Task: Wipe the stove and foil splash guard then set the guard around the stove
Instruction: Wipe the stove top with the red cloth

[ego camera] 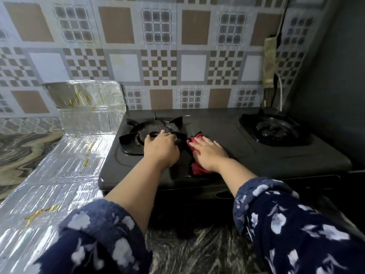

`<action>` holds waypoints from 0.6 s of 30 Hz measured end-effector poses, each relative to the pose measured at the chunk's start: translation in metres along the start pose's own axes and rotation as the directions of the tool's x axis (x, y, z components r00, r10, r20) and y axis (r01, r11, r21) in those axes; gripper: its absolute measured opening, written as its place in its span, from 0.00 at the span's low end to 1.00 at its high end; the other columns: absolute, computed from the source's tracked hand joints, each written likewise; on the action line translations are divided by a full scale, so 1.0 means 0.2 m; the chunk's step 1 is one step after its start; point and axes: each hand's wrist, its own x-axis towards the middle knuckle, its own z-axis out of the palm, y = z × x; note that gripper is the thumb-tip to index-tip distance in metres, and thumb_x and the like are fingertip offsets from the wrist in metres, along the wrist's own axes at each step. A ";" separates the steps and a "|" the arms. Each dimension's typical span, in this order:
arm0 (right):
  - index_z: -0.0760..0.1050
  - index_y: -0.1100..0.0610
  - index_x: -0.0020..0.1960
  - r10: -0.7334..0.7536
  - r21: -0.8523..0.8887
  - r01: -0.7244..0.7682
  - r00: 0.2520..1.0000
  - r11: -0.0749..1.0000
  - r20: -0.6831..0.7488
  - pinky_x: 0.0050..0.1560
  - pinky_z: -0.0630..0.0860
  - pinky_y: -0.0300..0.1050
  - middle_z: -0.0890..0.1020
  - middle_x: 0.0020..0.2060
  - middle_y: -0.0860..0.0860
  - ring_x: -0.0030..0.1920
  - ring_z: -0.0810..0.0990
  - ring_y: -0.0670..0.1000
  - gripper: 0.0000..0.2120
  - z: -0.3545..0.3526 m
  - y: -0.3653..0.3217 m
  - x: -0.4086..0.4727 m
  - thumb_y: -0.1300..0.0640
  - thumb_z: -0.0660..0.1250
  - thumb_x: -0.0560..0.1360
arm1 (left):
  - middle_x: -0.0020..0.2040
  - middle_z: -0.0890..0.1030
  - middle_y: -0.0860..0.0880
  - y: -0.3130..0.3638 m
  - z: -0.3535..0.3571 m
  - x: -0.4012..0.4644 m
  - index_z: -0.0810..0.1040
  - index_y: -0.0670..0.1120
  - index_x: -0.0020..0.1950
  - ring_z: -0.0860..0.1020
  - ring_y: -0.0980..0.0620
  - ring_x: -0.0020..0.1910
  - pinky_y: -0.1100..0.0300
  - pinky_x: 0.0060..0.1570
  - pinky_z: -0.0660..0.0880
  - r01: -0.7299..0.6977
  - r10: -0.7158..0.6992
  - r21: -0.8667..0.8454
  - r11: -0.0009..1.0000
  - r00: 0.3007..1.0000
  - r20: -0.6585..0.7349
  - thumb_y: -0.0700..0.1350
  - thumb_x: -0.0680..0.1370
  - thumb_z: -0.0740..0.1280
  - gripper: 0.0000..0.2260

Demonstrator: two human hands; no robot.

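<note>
On the left, the foil guard (65, 155) lies unfolded on the counter (23, 143), just beside the stove (227, 155), with its far panel standing against the tiled wall (158, 56). Yellow stains are on the foil in several places, so I judge it is not wiped yet.

The left hand (161, 147) is on the left burner grate (150, 133). Its fingers curl over the grate ring and seem to grasp it, maybe to steady it or to lift it.

To the right of it, the right hand (207, 153) lies flat with straight fingers on a red cloth (195, 155) and presses it on the stove top between the two burners. The right burner (274, 129) is far right, untouched.

The step in hand is wiping the stove, the first part of the task. The next move calls for sliding the cloth over the rest of the black top, also under and around the grate, with even pressure. After that come the foil stains, then standing the guard around the stove.
</note>
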 end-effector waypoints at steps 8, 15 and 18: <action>0.66 0.46 0.72 -0.095 0.065 0.109 0.978 0.992 -0.187 0.73 0.57 0.47 0.66 0.74 0.45 0.75 0.60 0.49 0.20 0.08 -0.07 -0.20 0.51 0.54 0.80 | 0.73 0.68 0.51 0.03 0.07 -0.21 0.68 0.47 0.70 0.56 0.53 0.77 0.42 0.73 0.52 0.018 -0.018 -0.021 1.000 1.000 -0.007 0.47 0.79 0.55 0.20; 0.80 0.50 0.60 -0.177 0.148 0.254 0.900 0.956 -0.398 0.65 0.68 0.44 0.81 0.60 0.47 0.64 0.76 0.51 0.14 0.13 -0.11 -0.35 0.53 0.62 0.77 | 0.75 0.65 0.52 0.03 0.13 -0.43 0.67 0.47 0.71 0.54 0.54 0.77 0.43 0.74 0.51 0.087 -0.088 -0.024 0.996 0.994 -0.060 0.48 0.80 0.54 0.20; 0.80 0.49 0.60 -0.233 0.082 0.289 0.883 0.954 -0.407 0.60 0.68 0.41 0.83 0.57 0.47 0.59 0.77 0.52 0.13 0.12 -0.12 -0.42 0.54 0.62 0.78 | 0.76 0.63 0.52 0.02 0.14 -0.55 0.65 0.48 0.73 0.54 0.54 0.77 0.43 0.74 0.50 0.125 -0.126 -0.018 0.992 0.981 -0.148 0.48 0.79 0.55 0.21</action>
